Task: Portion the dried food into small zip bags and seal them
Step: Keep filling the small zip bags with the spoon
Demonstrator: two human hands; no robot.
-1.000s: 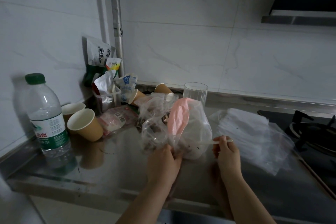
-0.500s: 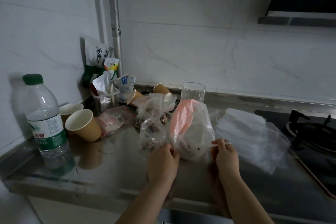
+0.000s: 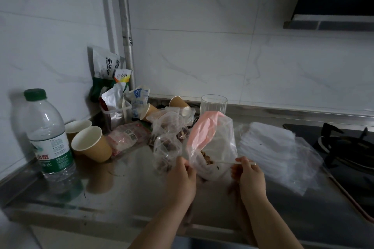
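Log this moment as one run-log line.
left hand: grips clear zip bag | right hand: pinches its strip | bag: holds brown dried food | unsealed

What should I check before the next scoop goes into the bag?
1. Left hand holds the zip bag by its edge: ok.
2. Right hand pinches the white spoon: ok.
3. Spoon tip inside the bag mouth: ok.
4. Dried food sits in the bag: ok.
5. Zip seal shut: not ok, open.
6. Spare zip bags to the right: ok.
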